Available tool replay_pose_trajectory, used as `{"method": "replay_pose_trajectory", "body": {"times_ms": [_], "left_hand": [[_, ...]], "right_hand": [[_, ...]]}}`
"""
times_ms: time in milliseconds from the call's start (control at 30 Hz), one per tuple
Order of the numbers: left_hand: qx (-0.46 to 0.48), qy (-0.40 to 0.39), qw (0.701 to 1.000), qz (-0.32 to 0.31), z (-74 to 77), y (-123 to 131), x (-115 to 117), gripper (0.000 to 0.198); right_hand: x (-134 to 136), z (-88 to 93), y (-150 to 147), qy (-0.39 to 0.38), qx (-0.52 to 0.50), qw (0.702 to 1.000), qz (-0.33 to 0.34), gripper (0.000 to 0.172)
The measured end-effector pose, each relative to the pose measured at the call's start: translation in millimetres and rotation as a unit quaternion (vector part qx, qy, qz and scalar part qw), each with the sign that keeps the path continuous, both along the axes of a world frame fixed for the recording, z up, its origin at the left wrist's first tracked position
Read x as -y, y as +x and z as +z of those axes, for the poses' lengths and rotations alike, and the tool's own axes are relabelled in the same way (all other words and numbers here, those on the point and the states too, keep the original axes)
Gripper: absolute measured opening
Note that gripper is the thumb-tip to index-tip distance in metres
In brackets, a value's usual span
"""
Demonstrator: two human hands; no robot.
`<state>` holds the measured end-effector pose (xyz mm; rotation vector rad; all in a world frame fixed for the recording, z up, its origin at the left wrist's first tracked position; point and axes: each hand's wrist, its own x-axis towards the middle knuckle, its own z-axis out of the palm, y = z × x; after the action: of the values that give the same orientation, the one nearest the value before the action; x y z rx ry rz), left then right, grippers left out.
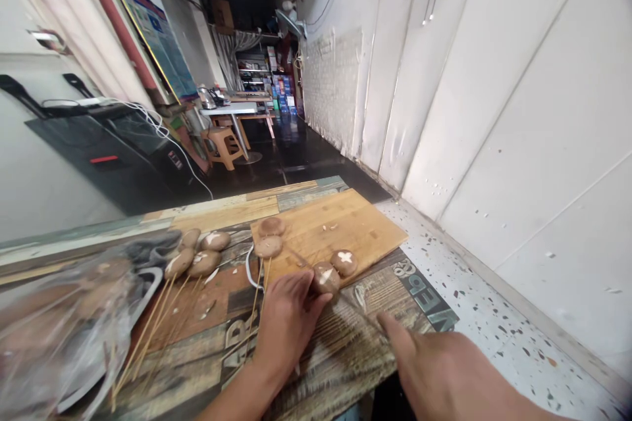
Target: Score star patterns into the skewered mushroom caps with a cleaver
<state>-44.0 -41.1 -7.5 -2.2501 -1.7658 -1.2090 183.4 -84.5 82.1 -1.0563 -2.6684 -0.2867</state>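
Observation:
My left hand point(286, 322) pinches a brown mushroom cap with a white cross cut point(326, 276) at the near edge of the wooden cutting board point(345, 223). My right hand point(434, 368) is closed, its forefinger stretched along a thin knife blade point(358, 312) that points toward that mushroom; the handle is hidden in the hand. A second cut mushroom point(344, 262) lies just beyond. Two skewered mushrooms point(269, 237) lie at the board's left end. More skewered mushrooms point(197, 253) lie on the table to the left, their bamboo sticks point(153, 329) running toward me.
A low table with a printed wood-look top point(326, 362) carries everything. A clear plastic bag of mushrooms point(59, 322) on a metal tray point(148, 289) sits at the left. A speckled floor and white wall run along the right. A plastic stool point(224, 145) and a table stand farther back.

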Motion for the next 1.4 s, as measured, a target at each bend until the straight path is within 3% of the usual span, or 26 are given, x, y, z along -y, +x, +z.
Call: {"method": "replay_pose_trajectory", "body": {"times_ms": [67,100,167,233,267,433,600,800,1067,1400], "left_hand": [[-0.024,-0.009,1.000,0.008,0.4,0,0,0.031],[-0.039,-0.011,0.999,0.010,0.1,0,0,0.035],[-0.049,-0.014,0.999,0.013,-0.9,0,0,0.037],[-0.051,-0.016,0.998,0.016,-1.7,0,1,0.037],[-0.051,-0.017,0.998,0.018,-1.9,0,1,0.038],[-0.047,-0.018,0.999,0.019,-2.0,0,2,0.036],[-0.043,-0.006,0.999,0.017,-1.8,0,2,0.035],[-0.038,-0.005,0.999,0.015,-2.0,0,1,0.035],[-0.025,-0.027,0.999,0.016,-4.4,1,1,0.036],[0.004,-0.013,1.000,0.021,0.1,0,-2,0.033]], "right_hand": [[-10,14.0,17,-0.150,-0.086,0.984,-0.034,0.028],[-16,19.6,24,-0.252,-0.135,0.956,-0.061,0.027],[-28,25.1,37,-0.449,-0.188,0.866,-0.114,0.025],[-39,22.1,46,-0.557,-0.208,0.788,-0.156,0.023],[-42,17.9,49,-0.583,-0.216,0.765,-0.170,0.024],[-46,-7.5,61,-0.629,-0.281,0.709,-0.150,0.021],[-51,-13.3,67,-0.661,-0.320,0.667,-0.128,0.022],[-61,-13.6,69,-0.674,-0.330,0.654,-0.098,0.025],[-74,-27.6,61,-0.681,-0.350,0.638,-0.087,0.027],[-104,-31.5,58,-0.746,-0.359,0.558,-0.047,0.033]]}}
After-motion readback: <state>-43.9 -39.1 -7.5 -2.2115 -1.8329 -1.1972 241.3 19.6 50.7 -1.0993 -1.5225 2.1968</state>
